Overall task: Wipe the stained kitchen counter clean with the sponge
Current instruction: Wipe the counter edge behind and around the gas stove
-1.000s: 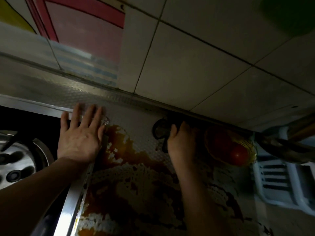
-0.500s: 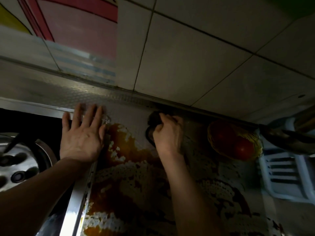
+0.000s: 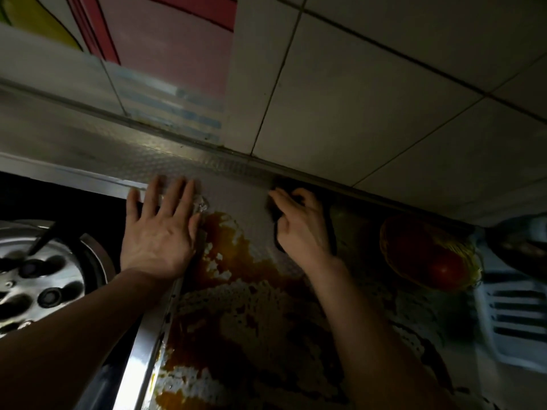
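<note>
The textured metal counter (image 3: 236, 184) carries a wide orange-brown stain (image 3: 231, 253) with pale foamy patches running toward me. My right hand (image 3: 302, 229) is closed over a dark sponge (image 3: 330, 232), pressing it on the counter near the back wall, just right of the stain's top. Most of the sponge is hidden under the fingers. My left hand (image 3: 161, 232) lies flat with fingers spread on the counter's left edge, beside the stain.
A gas stove (image 3: 44, 279) with a metal burner ring sits at the left behind a steel rim. At the right stands a yellow mesh basket with red tomatoes (image 3: 429, 255), and beyond it a white slotted plastic rack (image 3: 515, 318). Tiled wall (image 3: 355, 99) rises behind.
My right hand has slid the sponge leftward along the back of the counter, away from the tomato basket. The left hand has stayed flat in place.
</note>
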